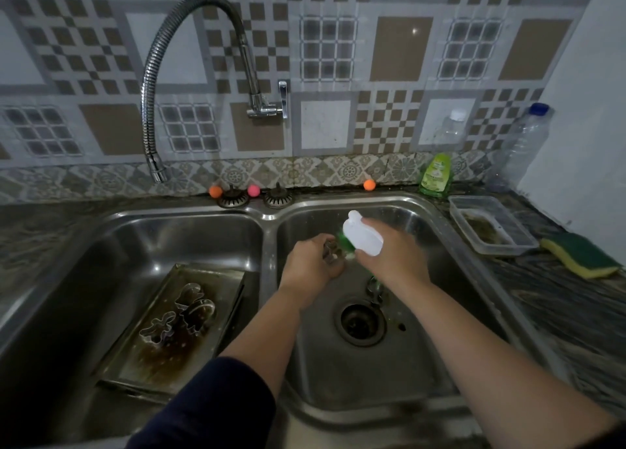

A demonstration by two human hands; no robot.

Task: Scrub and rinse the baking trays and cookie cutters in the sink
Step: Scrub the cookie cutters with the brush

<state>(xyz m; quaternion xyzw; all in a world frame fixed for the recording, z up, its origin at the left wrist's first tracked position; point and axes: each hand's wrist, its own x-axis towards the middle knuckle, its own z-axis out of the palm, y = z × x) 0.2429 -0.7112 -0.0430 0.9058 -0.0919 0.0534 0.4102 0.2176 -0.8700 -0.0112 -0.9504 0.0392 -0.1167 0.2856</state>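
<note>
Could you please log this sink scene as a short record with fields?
left hand: left hand holds a cookie cutter over the right basin
right hand: right hand grips a white-handled brush, its green bristles against that cutter
left basin: stained baking tray with three cutters lying on it
right basin floor: another cutter beside the drain
tap: spout over the left basin, no water visible
counter: soap bottle, plastic tub, sponge
</note>
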